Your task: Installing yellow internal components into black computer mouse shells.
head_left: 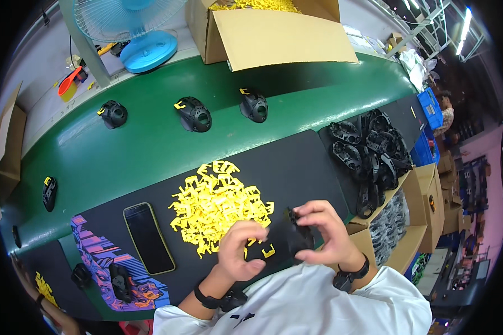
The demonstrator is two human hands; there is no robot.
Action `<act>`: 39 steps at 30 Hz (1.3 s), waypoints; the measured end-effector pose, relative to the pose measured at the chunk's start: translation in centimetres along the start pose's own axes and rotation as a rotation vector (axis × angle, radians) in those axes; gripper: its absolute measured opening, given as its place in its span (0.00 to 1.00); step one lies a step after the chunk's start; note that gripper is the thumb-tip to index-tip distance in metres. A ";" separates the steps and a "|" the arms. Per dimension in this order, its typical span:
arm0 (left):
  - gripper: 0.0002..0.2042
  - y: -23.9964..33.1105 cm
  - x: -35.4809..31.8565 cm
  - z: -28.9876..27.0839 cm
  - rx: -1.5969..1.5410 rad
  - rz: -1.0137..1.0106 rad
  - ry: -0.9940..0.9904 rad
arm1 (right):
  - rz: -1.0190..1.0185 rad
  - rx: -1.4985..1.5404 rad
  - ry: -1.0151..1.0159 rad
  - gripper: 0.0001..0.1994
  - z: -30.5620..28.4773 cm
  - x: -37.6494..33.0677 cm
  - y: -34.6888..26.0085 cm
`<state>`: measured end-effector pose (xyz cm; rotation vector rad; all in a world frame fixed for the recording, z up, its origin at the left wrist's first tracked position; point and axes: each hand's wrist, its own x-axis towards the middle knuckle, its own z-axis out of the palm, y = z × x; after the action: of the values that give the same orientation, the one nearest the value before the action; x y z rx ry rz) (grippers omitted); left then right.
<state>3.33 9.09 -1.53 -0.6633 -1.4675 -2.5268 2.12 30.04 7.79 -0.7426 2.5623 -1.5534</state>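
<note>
At the near edge of the black mat [296,162], head view: both hands meet close to the body over one black plastic housing [294,237]. Right hand [328,234] is curled around the housing's right side, fingers closed over its top, gripping it. Left hand [237,251] is bent at the knuckles, thumb and fingertips pinched toward the housing's left edge; a small yellow clip [269,252] sits just below that edge, touching or nearly touching the fingertips. Whether the clip is actually held cannot be told. Each wrist carries a dark band.

Just beyond the hands lies a loose heap of yellow clips [215,204] on the mat, its near fringe reaching the left hand. Left of the heap, a dark smartphone [148,237] lies flat, screen up. Right of the hands, a pile of black housings [369,153] covers the mat's far right end, next to open cardboard cartons [425,206].

Beyond the mat runs a green conveyor belt [151,151]. Three black housings with yellow clips fitted [194,114] sit on it in a row, well apart; another sits at the belt's left end. Behind the belt: a blue desk fan [142,33] and an open cardboard box of yellow parts [262,28].
</note>
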 end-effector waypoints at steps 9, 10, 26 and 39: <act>0.43 0.2 0.2 -0.9 -0.396 -0.351 -0.013 | -0.134 -0.087 -0.033 0.14 1.9 0.5 0.9; 0.45 0.4 0.5 -1.1 -0.447 -0.376 0.003 | -0.091 -0.314 -0.048 0.12 1.4 0.8 1.7; 0.48 5.3 6.0 -2.2 -0.104 -0.004 0.059 | -0.206 -0.227 0.017 0.06 -3.0 9.4 -0.9; 0.55 6.4 10.9 -0.8 0.296 0.186 0.088 | -0.688 0.104 0.048 0.18 -1.5 11.8 -4.2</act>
<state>-4.44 6.21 7.98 -0.6004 -1.6206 -2.1166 -7.22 24.67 14.41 -1.7164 2.3482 -1.8465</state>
